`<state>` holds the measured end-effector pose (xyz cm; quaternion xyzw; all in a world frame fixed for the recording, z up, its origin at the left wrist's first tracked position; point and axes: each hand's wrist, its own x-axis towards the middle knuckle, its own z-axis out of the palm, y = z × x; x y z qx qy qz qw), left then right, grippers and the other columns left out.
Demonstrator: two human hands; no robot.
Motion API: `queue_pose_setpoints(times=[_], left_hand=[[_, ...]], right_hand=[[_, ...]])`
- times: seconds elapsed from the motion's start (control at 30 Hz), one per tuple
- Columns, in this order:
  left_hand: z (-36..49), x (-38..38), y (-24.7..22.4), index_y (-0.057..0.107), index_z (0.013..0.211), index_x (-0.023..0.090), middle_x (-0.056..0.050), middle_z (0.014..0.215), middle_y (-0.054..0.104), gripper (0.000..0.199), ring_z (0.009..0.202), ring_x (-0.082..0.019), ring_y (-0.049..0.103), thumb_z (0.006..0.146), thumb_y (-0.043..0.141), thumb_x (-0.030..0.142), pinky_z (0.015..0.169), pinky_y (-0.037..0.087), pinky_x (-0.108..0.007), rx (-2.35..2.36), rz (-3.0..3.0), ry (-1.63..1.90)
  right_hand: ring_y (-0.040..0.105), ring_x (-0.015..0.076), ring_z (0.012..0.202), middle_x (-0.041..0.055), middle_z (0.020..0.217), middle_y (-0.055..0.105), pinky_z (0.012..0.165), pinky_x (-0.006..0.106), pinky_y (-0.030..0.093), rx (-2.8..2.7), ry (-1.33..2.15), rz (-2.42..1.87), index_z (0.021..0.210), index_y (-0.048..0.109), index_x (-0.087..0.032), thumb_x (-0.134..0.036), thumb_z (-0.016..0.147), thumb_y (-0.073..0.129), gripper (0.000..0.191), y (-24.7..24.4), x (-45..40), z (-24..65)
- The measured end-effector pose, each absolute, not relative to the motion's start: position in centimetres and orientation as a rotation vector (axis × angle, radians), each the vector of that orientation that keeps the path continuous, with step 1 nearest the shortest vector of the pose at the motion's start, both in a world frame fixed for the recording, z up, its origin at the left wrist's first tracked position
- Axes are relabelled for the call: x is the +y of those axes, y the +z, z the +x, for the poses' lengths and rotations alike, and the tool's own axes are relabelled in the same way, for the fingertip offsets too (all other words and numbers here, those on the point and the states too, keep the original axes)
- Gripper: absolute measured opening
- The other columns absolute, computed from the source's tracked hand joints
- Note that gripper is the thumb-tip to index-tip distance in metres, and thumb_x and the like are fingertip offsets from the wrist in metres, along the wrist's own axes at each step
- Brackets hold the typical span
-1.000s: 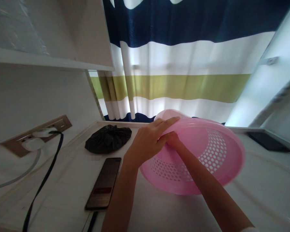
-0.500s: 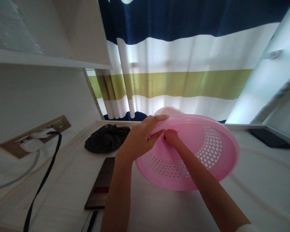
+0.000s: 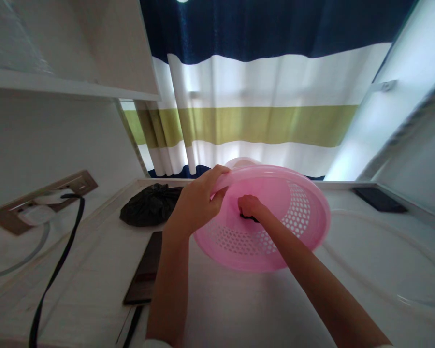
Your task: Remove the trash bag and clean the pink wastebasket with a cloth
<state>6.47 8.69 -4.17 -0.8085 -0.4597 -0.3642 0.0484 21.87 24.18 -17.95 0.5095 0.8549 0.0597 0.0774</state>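
A pink plastic basket (image 3: 271, 193) with rows of holes is tilted so that its inside faces me. My left hand (image 3: 200, 200) grips its left rim, thumb inside and fingers over the edge. Within the basket, my right hand (image 3: 252, 207) is closed near the inner wall. Some of a small black thing (image 3: 249, 218) shows under its fingers; its kind cannot be made out. Behind the left forearm lies a dark phone-like slab (image 3: 145, 270), partly covered by the arm.
A knotted black plastic bag (image 3: 150, 205) lies at the back left. Plugs sit in a wall socket (image 3: 39, 203), with a black cable (image 3: 58, 270) hanging down. A flat dark device (image 3: 380, 199) rests at the back right. A striped curtain (image 3: 261, 125) hangs behind.
My right hand has shifted down a little inside the basket, and more of the black thing shows. The whole view has moved slightly; my left hand keeps its hold on the rim.
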Motion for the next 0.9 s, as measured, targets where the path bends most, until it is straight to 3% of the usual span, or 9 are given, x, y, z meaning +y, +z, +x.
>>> queue_pose_setpoints(times=[0.47, 0.6, 0.77, 0.9], left_hand=[[7.4, 9.5, -5.0, 0.048, 0.075, 0.019, 0.000, 0.065, 0.052, 0.007, 0.058, -0.013, 0.047, 0.070, 0.046, 0.023, 0.052, 0.031, -0.025, -1.466, -2.077, -1.048], [7.7, 9.7, -5.1, 0.050, 0.082, 0.018, -0.001, 0.074, 0.056, 0.015, 0.062, -0.014, 0.050, 0.072, 0.047, 0.029, 0.055, 0.035, -0.025, -1.455, -2.120, -1.119], [7.5, 9.8, -4.9, 0.051, 0.100, 0.019, -0.003, 0.095, 0.058, 0.029, 0.084, -0.016, 0.052, 0.076, 0.046, 0.035, 0.071, 0.039, -0.027, -1.296, -2.309, -1.234], [6.9, 10.0, -4.9, 0.055, 0.091, 0.018, -0.001, 0.081, 0.059, 0.024, 0.074, -0.013, 0.052, 0.080, 0.042, 0.035, 0.065, 0.040, -0.025, -1.280, -2.446, -1.222]], right_hand=[[0.059, 0.0248, 0.082, 0.0151, 0.090, 0.063, 0.066, 0.033, 0.045, 2.654, 0.191, 1.340, 0.090, 0.063, -0.014, -0.020, 0.069, 0.049, 0.026, -17.0, 17.6, 22.4], [0.059, 0.0236, 0.080, 0.0134, 0.089, 0.063, 0.066, 0.031, 0.045, 2.695, 0.165, 1.302, 0.087, 0.064, -0.015, -0.021, 0.066, 0.051, 0.025, -16.6, 17.4, 22.4], [0.059, 0.0225, 0.077, 0.0127, 0.086, 0.064, 0.065, 0.030, 0.045, 2.697, 0.172, 1.308, 0.085, 0.064, -0.015, -0.020, 0.066, 0.050, 0.023, -16.5, 17.4, 22.1], [0.059, 0.0239, 0.082, 0.0132, 0.089, 0.063, 0.067, 0.032, 0.045, 2.677, 0.184, 1.354, 0.087, 0.063, -0.016, -0.020, 0.070, 0.048, 0.023, -16.9, 18.3, 21.7]])
